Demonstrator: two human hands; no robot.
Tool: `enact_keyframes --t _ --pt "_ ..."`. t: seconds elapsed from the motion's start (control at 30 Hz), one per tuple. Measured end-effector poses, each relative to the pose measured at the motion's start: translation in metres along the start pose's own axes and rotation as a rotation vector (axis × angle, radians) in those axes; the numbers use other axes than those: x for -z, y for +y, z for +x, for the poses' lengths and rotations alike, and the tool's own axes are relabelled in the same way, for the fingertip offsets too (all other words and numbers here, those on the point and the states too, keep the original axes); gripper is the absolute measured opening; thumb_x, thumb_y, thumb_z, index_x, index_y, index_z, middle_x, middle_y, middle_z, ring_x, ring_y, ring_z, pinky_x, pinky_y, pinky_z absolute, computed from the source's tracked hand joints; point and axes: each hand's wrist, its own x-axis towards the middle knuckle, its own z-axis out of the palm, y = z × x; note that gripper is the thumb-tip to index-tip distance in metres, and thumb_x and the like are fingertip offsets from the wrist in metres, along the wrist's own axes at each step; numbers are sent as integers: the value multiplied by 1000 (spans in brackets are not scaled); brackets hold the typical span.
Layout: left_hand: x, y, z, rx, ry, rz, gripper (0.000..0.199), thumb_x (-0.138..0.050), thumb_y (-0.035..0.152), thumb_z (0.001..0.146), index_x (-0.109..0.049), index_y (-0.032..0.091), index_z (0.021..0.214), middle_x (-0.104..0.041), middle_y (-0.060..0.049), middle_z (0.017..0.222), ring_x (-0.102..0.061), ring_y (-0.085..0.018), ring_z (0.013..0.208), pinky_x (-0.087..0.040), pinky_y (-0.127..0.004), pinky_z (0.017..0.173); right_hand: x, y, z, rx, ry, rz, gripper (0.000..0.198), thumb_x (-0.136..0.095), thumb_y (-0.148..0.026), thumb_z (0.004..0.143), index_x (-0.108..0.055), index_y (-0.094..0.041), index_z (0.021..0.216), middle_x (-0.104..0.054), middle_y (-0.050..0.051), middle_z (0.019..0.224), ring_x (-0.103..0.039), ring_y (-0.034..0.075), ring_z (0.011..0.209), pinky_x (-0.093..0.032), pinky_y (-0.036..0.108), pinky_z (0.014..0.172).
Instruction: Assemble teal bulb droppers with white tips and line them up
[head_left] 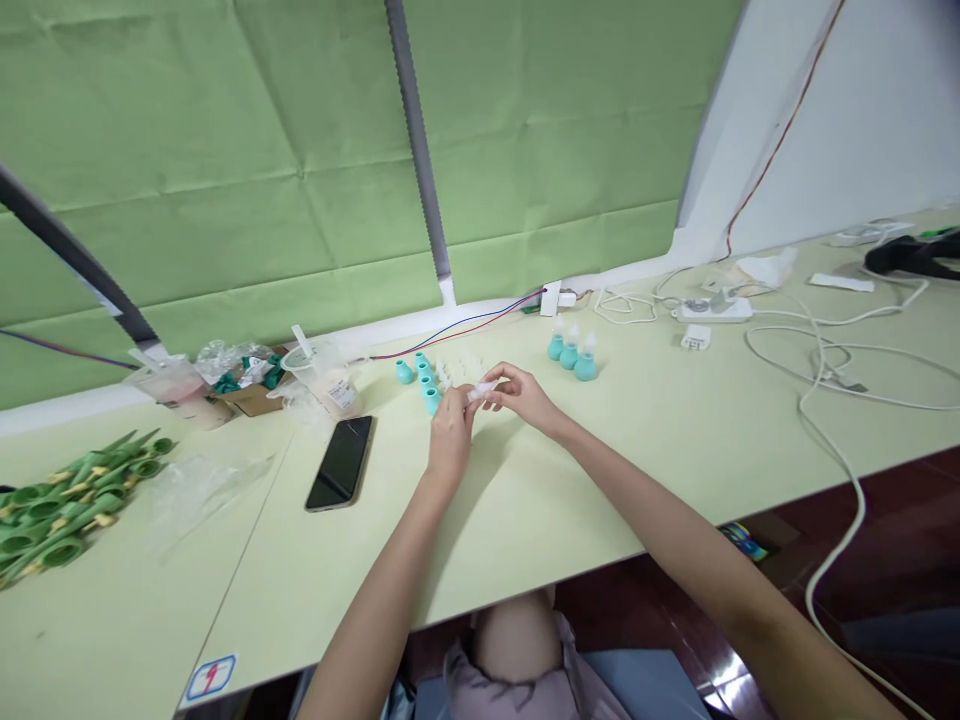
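Both of my hands meet above the table, closed on a small whitish translucent plastic piece [481,391]. My left hand [451,425] grips its left end and my right hand [525,398] pinches its right end; its exact kind is too small to make out. Just behind my left hand stand several small teal bottles [425,380] with open necks. Beside them lie several whitish translucent pieces [471,366], partly hidden by my fingers. To the right of my hands, three teal bottles with clear tips [569,356] stand in a slanting row.
A black phone [340,464] lies left of my forearm. Farther left are two plastic drink cups [335,388], a small cardboard box [255,397], a clear plastic bag [206,490] and green plastic stems [75,505]. A power strip [712,310] and white cables [817,420] spread over the right side.
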Motion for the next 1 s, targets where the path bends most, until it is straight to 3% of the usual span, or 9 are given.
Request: enact_keyframes --t 0.17,0.33,0.5,0.63,0.8,0.9,1.0 --pt "3 1 0 -11 -50 84 30 -46 39 84 -49 20 108 -60 -6 88 -54 -17 81 -38 -27 71 7 1 3 -22 -44 -23 30 -70 -35 62 -62 -18 86 -63 2 84 -61 13 69 -50 24 57" --pt "16 -9 9 9 -86 165 59 -60 46 73 -39 18 120 -56 -8 95 -49 -23 92 -37 -33 79 19 7 5 -103 -51 84 32 -69 -39 64 -60 -18 86 -65 4 84 -64 17 76 -52 27 61" --pt "34 -35 14 118 -199 310 51 -70 48 60 -54 21 100 -45 -9 103 -43 -26 95 -36 -37 79 27 8 7 -191 110 322 31 -66 -38 69 -55 -21 92 -67 3 86 -64 12 68 -52 25 66" --pt "37 -46 12 124 -262 355 33 -71 38 62 -61 24 90 -45 -8 102 -41 -27 96 -36 -38 79 28 10 8 -225 132 420 27 -63 -33 72 -56 -22 96 -67 2 84 -63 9 64 -51 22 67" --pt "26 -46 12 97 -298 178 24 -71 27 62 -63 25 84 -51 -5 109 -45 -25 99 -36 -39 84 26 11 8 -249 100 489 20 -62 -31 73 -60 -20 90 -67 2 86 -64 10 73 -52 21 72" --pt "17 -48 11 45 -429 -45 25 -65 23 66 -62 24 90 -60 -3 99 -53 -20 92 -39 -36 85 25 10 7 -231 46 449 22 -60 -33 74 -60 -20 93 -66 3 90 -64 11 77 -52 22 75" --pt "9 -49 9 29 -470 -152 34 -62 22 68 -60 24 102 -63 -3 93 -55 -18 89 -40 -34 85 23 7 4 -209 -1 446 24 -60 -33 74 -61 -21 95 -65 2 90 -63 11 78 -52 21 76"
